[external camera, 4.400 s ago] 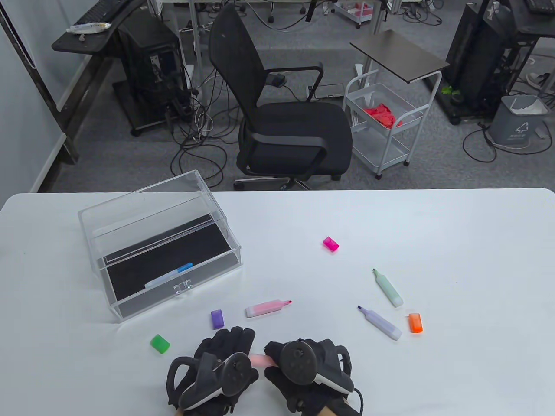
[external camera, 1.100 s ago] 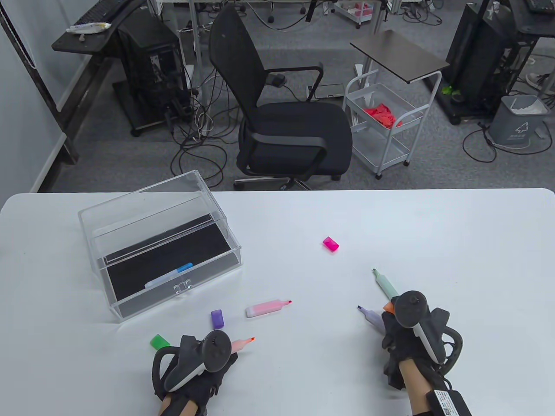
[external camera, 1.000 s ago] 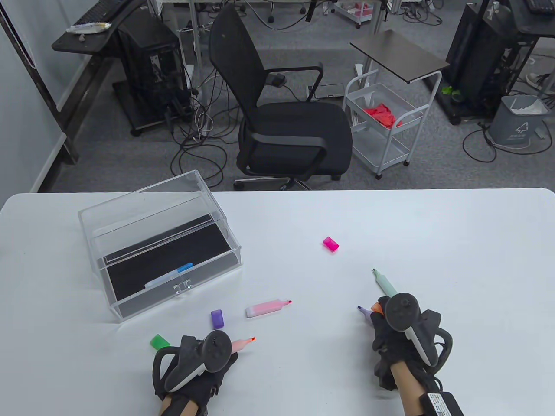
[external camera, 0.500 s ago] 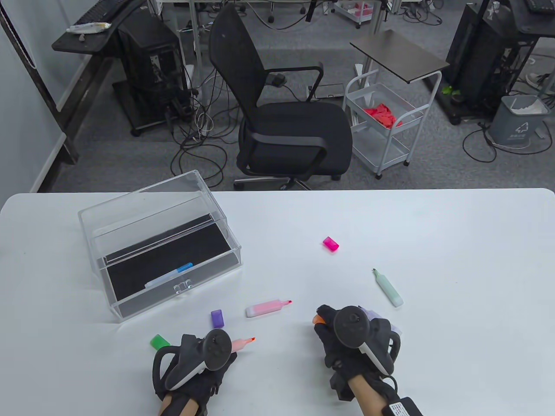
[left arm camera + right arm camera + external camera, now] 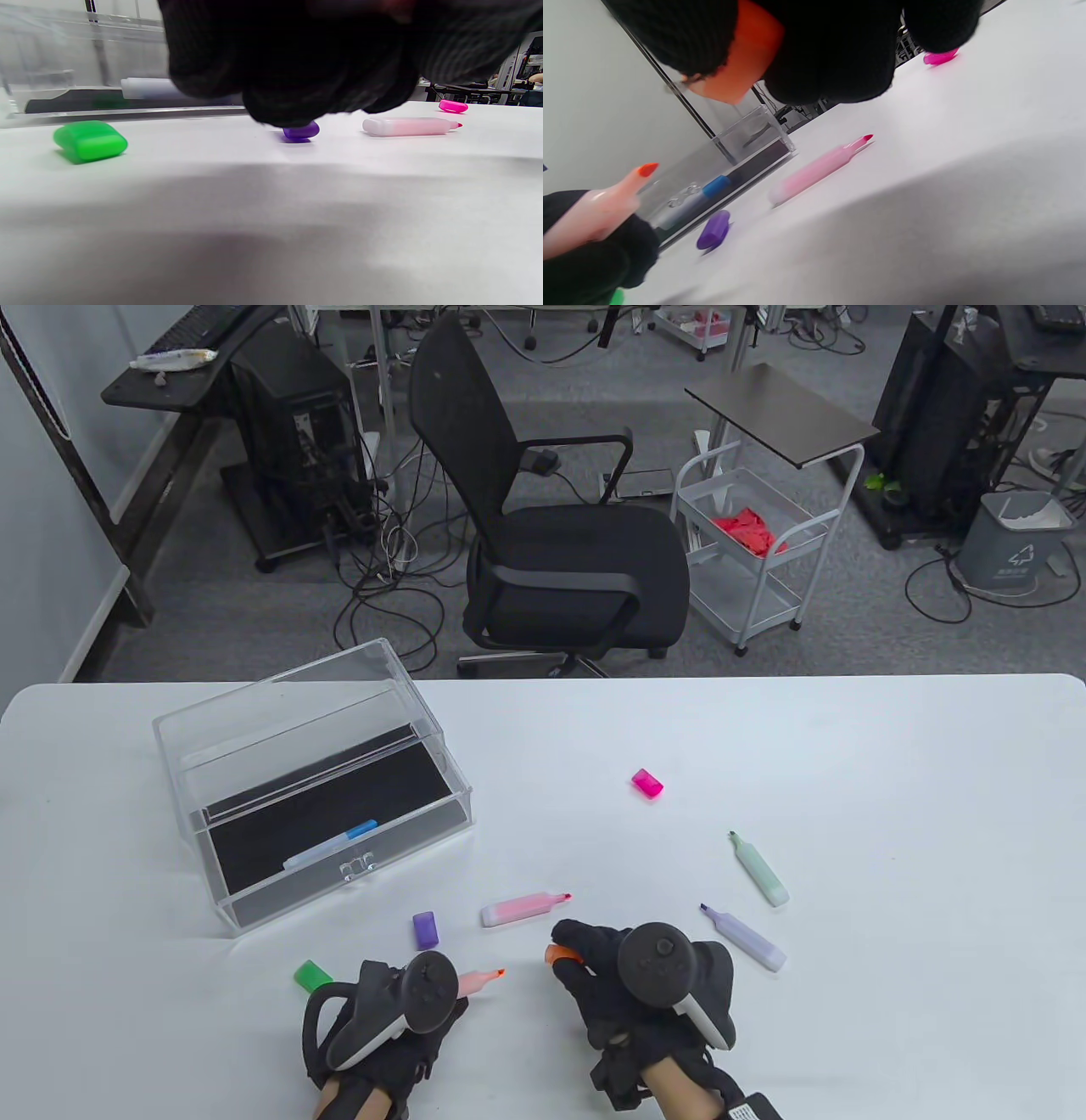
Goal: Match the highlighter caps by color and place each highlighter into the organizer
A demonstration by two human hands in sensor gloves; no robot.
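My left hand (image 5: 407, 1010) grips an uncapped orange highlighter (image 5: 480, 980) whose tip points right, near the table's front edge. My right hand (image 5: 594, 967) pinches the orange cap (image 5: 558, 955) (image 5: 742, 63) a short way right of that tip. The clear organizer drawer (image 5: 314, 789) at the left holds a capped blue highlighter (image 5: 331, 844). A pink highlighter (image 5: 524, 908), a purple one (image 5: 744, 938) and a green one (image 5: 759, 869) lie uncapped on the table. Loose caps: purple (image 5: 425, 929), green (image 5: 312, 977), pink (image 5: 646, 783).
The white table (image 5: 891, 780) runs to the far edge, with an office chair (image 5: 551, 534) and a white cart (image 5: 747, 551) on the floor beyond it.
My right hand picked the orange cap up beside the purple highlighter and carried it left toward the orange highlighter's tip. My left hand stayed put with the highlighter.
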